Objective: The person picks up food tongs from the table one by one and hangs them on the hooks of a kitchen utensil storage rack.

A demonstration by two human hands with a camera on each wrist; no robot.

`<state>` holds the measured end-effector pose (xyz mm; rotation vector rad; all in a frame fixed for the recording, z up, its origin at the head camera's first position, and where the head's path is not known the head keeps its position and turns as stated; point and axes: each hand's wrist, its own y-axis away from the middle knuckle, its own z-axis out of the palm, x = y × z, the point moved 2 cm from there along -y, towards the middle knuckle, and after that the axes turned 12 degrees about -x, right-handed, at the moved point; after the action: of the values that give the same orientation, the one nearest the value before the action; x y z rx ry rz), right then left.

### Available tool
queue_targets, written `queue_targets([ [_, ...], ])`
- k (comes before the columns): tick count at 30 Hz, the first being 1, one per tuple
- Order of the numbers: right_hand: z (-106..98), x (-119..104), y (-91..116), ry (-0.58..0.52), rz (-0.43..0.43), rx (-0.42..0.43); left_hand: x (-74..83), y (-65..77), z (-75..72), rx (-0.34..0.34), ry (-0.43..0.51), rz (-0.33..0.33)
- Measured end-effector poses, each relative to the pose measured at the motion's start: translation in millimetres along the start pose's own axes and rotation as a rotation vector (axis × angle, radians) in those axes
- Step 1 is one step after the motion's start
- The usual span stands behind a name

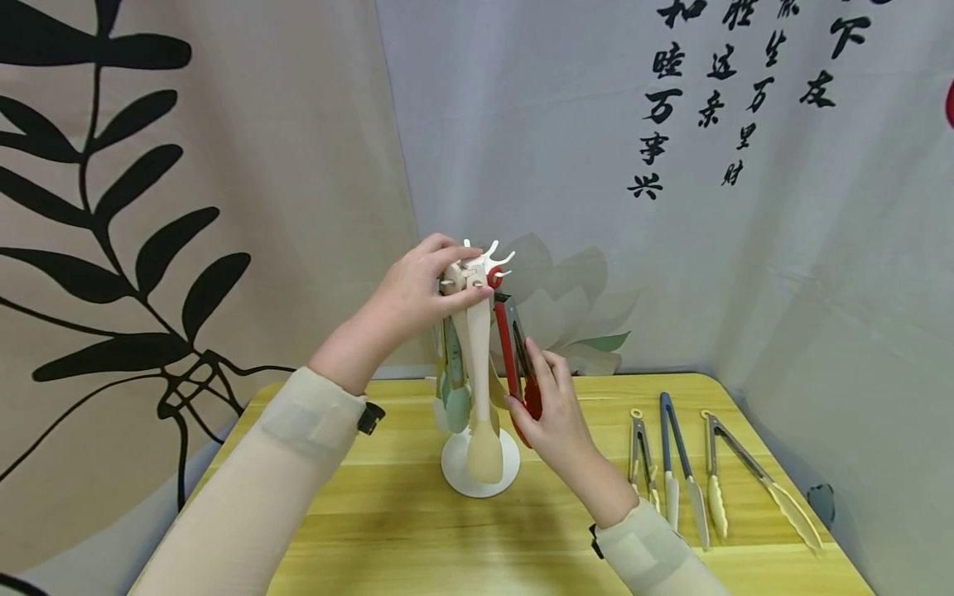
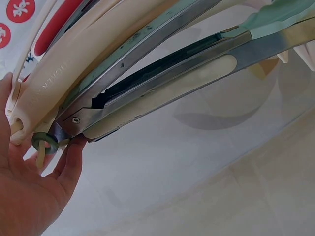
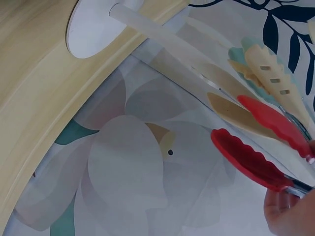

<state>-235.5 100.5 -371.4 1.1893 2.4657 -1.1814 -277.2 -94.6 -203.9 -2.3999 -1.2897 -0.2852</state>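
Observation:
A white utensil stand [image 1: 493,257] with curved hooks on top and a round base [image 1: 453,476] stands on the table. My left hand [image 1: 421,285] grips its top, the thumb across the front. A cream spatula-like utensil [image 1: 480,348] hangs in front; green-tipped tongs [image 2: 197,64] hang beside it in the left wrist view. Red tongs [image 1: 507,335] hang by their ring on the stand's right side. My right hand [image 1: 551,406] holds them low down. In the right wrist view their scalloped red tips [image 3: 251,167] are spread apart, with my fingers at the lower arm.
Three pairs of tongs lie on the wooden table [image 1: 373,513] at the right: small cream-tipped tongs [image 1: 637,451], blue-handled tongs [image 1: 666,426] and larger cream-tipped tongs [image 1: 745,457]. A printed cloth [image 1: 298,165] hangs behind the table.

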Motion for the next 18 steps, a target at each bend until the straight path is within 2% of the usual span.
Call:
queue_targets([
  [6,1.1,0.2,-0.9,-0.007,0.031,-0.016,0.2,0.1,-0.2,0.001,0.011,-0.004],
  [18,4.6,0.8,-2.8,-0.049,-0.009,-0.002,0.2,-1.1,0.7,0.000,-0.005,0.000],
])
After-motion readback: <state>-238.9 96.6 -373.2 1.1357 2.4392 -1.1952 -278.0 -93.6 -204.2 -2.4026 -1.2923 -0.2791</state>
